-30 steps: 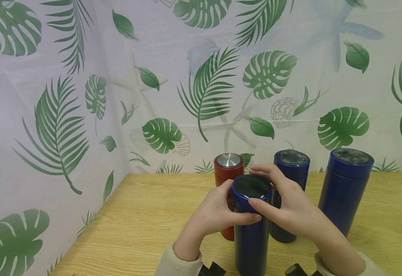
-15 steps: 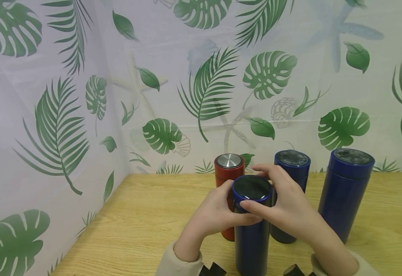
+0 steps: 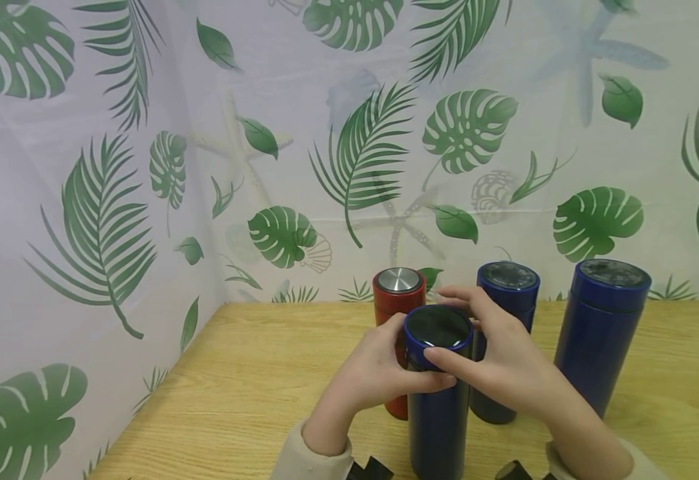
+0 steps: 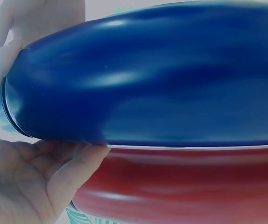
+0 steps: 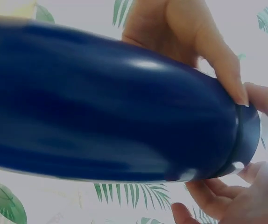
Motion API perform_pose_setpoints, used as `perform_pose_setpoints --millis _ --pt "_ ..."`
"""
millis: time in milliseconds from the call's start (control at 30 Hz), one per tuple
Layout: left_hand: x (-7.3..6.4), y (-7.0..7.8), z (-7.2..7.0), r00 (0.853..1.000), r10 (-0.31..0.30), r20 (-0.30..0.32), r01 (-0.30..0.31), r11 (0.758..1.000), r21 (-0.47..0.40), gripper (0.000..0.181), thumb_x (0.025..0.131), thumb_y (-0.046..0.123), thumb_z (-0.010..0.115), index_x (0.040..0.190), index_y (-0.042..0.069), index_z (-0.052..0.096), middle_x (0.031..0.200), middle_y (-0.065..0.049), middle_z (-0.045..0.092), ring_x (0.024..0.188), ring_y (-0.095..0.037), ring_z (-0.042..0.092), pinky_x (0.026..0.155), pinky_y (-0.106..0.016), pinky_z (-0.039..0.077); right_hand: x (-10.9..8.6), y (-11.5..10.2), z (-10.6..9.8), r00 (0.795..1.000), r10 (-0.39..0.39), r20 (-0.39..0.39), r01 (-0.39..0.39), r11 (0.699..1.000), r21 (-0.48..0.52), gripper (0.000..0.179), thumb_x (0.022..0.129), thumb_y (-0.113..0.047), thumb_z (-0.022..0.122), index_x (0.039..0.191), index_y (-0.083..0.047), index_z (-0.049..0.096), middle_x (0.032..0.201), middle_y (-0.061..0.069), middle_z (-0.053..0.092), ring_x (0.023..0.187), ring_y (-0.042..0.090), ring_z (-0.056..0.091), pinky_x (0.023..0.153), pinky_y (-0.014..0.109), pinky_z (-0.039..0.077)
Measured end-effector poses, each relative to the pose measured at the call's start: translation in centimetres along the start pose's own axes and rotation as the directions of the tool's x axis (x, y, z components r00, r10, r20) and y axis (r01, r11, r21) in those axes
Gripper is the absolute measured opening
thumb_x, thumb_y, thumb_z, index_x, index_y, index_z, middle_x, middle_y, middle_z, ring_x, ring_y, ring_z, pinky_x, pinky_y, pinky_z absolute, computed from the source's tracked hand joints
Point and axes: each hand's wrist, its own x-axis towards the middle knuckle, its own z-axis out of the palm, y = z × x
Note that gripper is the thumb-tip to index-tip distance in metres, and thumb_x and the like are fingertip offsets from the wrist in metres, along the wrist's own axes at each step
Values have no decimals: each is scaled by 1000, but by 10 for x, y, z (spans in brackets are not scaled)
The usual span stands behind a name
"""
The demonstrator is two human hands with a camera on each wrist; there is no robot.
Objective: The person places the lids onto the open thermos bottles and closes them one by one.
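A blue thermos [image 3: 437, 427] stands upright at the table's front, its lid [image 3: 438, 327] topped by a glossy black disc. My left hand [image 3: 364, 367] grips the upper body just below the lid, thumb across the front. From the right, my right hand [image 3: 514, 360] holds the lid, with its thumb on the front and its fingers round the far side. In the right wrist view a thin dark seam separates the lid [image 5: 251, 133] from the body. Close behind the left hand is a red thermos [image 3: 399, 300] with a silver top, partly hidden.
Two more blue thermoses stand to the right: one right behind my right hand [image 3: 508, 293], the other, a larger-looking thermos [image 3: 601, 333], farther right. The wooden table [image 3: 253, 400] reaches back to a leaf-patterned curtain [image 3: 373, 167]. Black wrist mounts show at the bottom edge.
The right thumb has slid left along the front of the lid, then slightly back right. My left hand and all the thermoses look unmoved.
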Motion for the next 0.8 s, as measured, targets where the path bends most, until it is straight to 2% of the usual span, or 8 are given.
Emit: perform_pose_setpoints --millis 133,233,433,567,800 --pt "0 -1 0 1000 3 -5 -3 1000 7 51 69 19 76 113 13 50 95 6 60 79 -6 57 70 -23 46 2 0 3 999 31 -36 -32 999 -34 64 70 -26 76 123 -10 43 109 8 52 97 23 52 78 46 42" --pt "0 -1 -1 1000 5 -2 -5 1000 7 52 70 19 75 114 13 49 97 6 59 80 -6 57 71 -23 46 2 0 4 999 31 -31 -33 999 -42 64 70 -27 75 123 -10 42 108 7 51 96 22 51 78 46 43" --pt "0 0 -1 1000 17 7 -17 1000 0 53 71 20 75 116 15 49 95 6 59 77 -6 57 68 -24 46 1 1 -1 999 -42 29 42 999 10 52 80 -17 65 124 -10 38 116 11 51 107 27 48 81 54 38" --pt "0 0 0 1000 4 5 -4 1000 4 53 70 21 75 116 15 49 93 6 59 74 -7 56 67 -24 46 0 1 -3 996 -83 39 81 996 35 50 81 -12 63 124 -10 37 114 10 55 105 27 50 81 54 39" --pt "0 0 0 1000 -12 -3 12 1000 22 52 69 21 76 113 14 50 94 7 59 77 -6 57 68 -24 46 1 -1 1 1000 25 -12 -26 999 -28 59 75 -24 72 123 -10 41 111 9 54 102 25 51 81 49 40"
